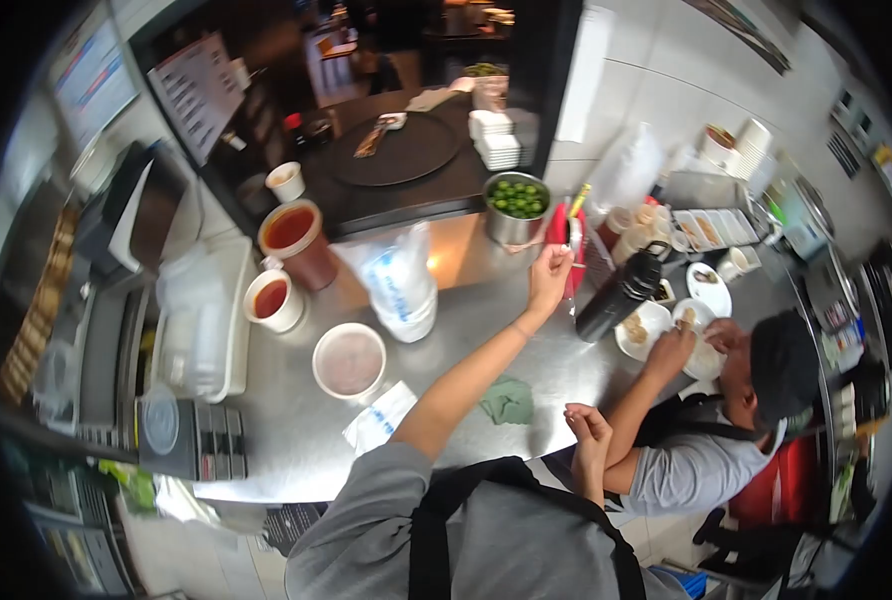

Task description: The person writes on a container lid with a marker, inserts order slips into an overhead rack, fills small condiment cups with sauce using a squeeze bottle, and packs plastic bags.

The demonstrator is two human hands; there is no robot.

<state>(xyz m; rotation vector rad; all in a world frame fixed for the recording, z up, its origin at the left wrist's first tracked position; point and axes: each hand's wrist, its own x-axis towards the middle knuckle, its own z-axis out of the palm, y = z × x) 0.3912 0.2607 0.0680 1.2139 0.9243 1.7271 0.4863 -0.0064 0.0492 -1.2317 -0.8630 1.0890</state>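
My left hand [550, 275] reaches far across the steel counter, its fingertips pinched at the lower part of a red object [558, 226] that stands upright by the wall. The kind of that object is unclear; a yellow stick-like thing [579, 200] rises beside it. Just left of this hand is a steel pot of small green citrus fruits [518, 198]. A black bottle [620, 296] stands to its right. My right hand [591, 436] is held close to my body above the counter's front edge, fingers curled, with nothing visible in them. A green cloth [507, 400] lies nearby.
A co-worker [706, 440] at my right handles food on white plates [699, 357]. Left on the counter are tubs of red sauce [296, 240], a lidded tub [349, 361] and a plastic bag [396, 280]. A round black tray [398, 150] sits in the pass window.
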